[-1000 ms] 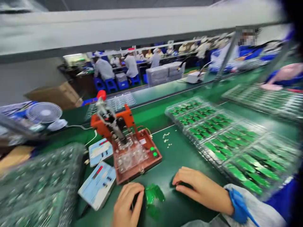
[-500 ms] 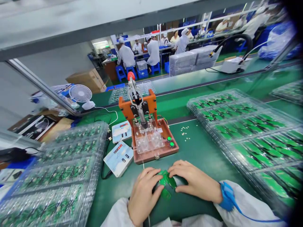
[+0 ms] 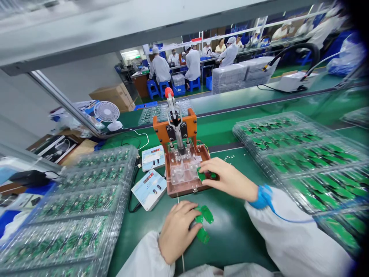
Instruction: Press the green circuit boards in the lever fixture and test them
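My right hand [image 3: 227, 179] is over the right front of a test fixture [image 3: 184, 188], its fingers closed on a small green circuit board [image 3: 201, 175] at the edge of the clear plastic plate. A blue wrist strap circles that wrist. Lower down, my left hand [image 3: 180, 231] is just above the bench, with thumb and fingers curled around another green circuit board [image 3: 199, 217], mostly hidden by the fingertips. Beside those fingers lie two more boards, an upper one [image 3: 207, 214] and a lower one [image 3: 203, 235]. The fixture's red-knobbed lever [image 3: 169, 92] stands upright.
Two white meter boxes with red digits, a rear one [image 3: 152, 157] and a front one [image 3: 149, 188], sit left of the fixture. Clear trays of boards flank the bench, a left tray [image 3: 122, 200] and a right tray [image 3: 259, 165]. A white fan [image 3: 106, 111] stands behind; people work beyond.
My right hand has moved from beside my left hand up to the fixture with a circuit board. My left hand stays low by the other boards. The view has shifted slightly.
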Action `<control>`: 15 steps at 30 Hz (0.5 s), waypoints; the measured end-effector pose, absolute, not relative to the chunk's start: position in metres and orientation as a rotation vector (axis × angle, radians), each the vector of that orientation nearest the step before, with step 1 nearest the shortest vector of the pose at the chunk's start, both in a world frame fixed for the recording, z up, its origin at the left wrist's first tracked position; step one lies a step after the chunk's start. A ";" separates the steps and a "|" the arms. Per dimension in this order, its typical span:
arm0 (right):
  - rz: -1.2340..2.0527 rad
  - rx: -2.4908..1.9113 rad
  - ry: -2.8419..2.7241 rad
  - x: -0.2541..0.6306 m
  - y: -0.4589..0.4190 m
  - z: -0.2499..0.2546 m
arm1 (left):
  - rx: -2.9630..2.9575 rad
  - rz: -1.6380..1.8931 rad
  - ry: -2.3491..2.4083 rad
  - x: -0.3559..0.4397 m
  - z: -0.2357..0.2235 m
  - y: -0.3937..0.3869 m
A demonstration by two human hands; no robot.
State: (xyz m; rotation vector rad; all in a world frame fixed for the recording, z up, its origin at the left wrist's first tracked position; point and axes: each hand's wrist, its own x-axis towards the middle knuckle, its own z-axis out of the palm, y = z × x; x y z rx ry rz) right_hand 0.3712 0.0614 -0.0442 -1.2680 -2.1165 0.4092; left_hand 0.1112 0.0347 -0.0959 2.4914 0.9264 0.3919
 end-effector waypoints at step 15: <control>0.333 -1.171 -2.230 0.366 0.102 -0.058 | 2.547 0.866 1.003 0.093 -0.047 0.114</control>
